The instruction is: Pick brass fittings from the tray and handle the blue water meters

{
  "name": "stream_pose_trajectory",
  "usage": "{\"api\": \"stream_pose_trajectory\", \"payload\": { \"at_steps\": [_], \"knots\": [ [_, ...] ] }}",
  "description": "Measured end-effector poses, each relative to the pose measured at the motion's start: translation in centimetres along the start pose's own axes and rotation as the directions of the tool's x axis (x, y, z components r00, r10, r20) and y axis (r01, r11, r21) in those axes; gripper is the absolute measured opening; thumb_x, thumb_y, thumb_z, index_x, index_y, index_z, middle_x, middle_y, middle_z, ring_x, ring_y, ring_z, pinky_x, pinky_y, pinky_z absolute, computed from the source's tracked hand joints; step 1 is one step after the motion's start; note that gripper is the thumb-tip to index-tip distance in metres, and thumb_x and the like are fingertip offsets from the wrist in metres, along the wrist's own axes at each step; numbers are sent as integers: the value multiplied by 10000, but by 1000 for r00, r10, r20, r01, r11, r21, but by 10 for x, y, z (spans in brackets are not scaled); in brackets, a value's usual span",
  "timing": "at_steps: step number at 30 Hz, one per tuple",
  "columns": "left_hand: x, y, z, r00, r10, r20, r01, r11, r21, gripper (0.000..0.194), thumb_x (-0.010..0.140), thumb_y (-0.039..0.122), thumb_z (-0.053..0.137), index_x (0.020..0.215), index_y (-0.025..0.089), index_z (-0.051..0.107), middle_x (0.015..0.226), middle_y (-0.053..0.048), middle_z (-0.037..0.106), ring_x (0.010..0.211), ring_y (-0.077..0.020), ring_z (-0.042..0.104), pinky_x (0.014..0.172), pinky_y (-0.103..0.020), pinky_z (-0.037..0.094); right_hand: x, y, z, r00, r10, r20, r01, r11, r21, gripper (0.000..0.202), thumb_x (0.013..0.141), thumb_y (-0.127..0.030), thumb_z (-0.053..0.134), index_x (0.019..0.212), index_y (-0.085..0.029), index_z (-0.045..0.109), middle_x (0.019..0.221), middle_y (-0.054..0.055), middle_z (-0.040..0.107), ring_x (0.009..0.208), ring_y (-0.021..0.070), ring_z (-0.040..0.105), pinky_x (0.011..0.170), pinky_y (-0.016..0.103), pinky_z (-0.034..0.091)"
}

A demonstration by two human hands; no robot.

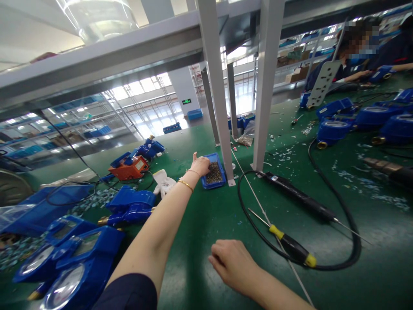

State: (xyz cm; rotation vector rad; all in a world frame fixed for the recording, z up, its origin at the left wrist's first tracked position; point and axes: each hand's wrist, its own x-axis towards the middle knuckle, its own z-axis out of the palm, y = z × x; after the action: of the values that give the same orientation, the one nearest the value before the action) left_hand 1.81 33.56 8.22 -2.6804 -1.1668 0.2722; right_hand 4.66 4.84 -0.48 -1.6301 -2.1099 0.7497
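My left hand (200, 165) reaches out over a small blue tray (214, 186) full of tiny metal pieces that look like screws (214, 173). Its fingers are bent down at the tray's left side, one digit sticking up; the fingertips and anything between them are hidden. Close to me, my right hand (234, 265) is curled closed above the green bench, and whatever may be inside it cannot be seen. To its right lie a yellow-and-black screwdriver (292, 246) and a black electric screwdriver (300, 198) with a looping cable.
Blue meters (80, 254) crowd the left side; more (335, 129) stand at right. A white glove (164, 183) and an orange device (130, 168) sit beyond my left forearm. Grey posts (263, 86) rise behind the tray, supporting a shelf. At far right a person handles a meter.
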Motion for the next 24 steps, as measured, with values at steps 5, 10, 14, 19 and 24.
{"api": "stream_pose_trajectory", "payload": {
  "at_steps": [5, 10, 14, 19, 24],
  "knots": [
    [4, 2, 0, 997, -64, -35, 65, 998, 3, 95, 898, 216, 670, 942, 137, 702, 1070, -91, 694, 1111, -278, 606, 1155, -595, 250, 1, 0, 1, 1000, -4, -8, 4, 1000, -5, 205, 966, -280, 519, 817, -180, 618, 860, 27, 673, 798, 152, 624, 623, 297, 227],
    [-1, -3, -9, 993, -33, -118, 33, 999, -4, 166, 950, 266, 580, 969, 138, 684, 1065, -93, 674, 1062, -264, 612, 1054, -531, 388, 0, -2, -2, 1000, -7, -3, 7, 1000, -9, 207, 968, -270, 517, 817, -178, 624, 868, 32, 678, 794, 152, 623, 624, 295, 234],
    [-6, -4, -10, 993, 91, -76, -92, 996, 2, 141, 931, 176, 558, 974, 127, 683, 992, -84, 689, 959, -231, 638, 916, -400, 479, -1, -1, -3, 1000, -3, -8, 3, 1000, -6, 216, 969, -278, 517, 807, -177, 617, 857, 27, 673, 784, 148, 619, 620, 293, 233],
    [-13, -1, -6, 952, 305, 16, -305, 952, -5, 111, 803, 125, 647, 814, 206, 721, 839, -37, 704, 849, -212, 651, 751, -281, 477, -1, -3, -4, 1000, -2, 8, 2, 1000, -11, 207, 966, -265, 519, 812, -173, 621, 866, 30, 674, 796, 151, 622, 624, 293, 230],
    [-19, 1, -3, 911, 412, 36, -413, 910, 24, 161, 833, 132, 618, 812, 236, 739, 905, -48, 722, 915, -223, 659, 776, -280, 476, 0, -3, -4, 1000, -2, 8, 2, 1000, -20, 210, 970, -269, 518, 814, -173, 621, 871, 30, 673, 790, 151, 619, 623, 299, 221]
  ]
}}
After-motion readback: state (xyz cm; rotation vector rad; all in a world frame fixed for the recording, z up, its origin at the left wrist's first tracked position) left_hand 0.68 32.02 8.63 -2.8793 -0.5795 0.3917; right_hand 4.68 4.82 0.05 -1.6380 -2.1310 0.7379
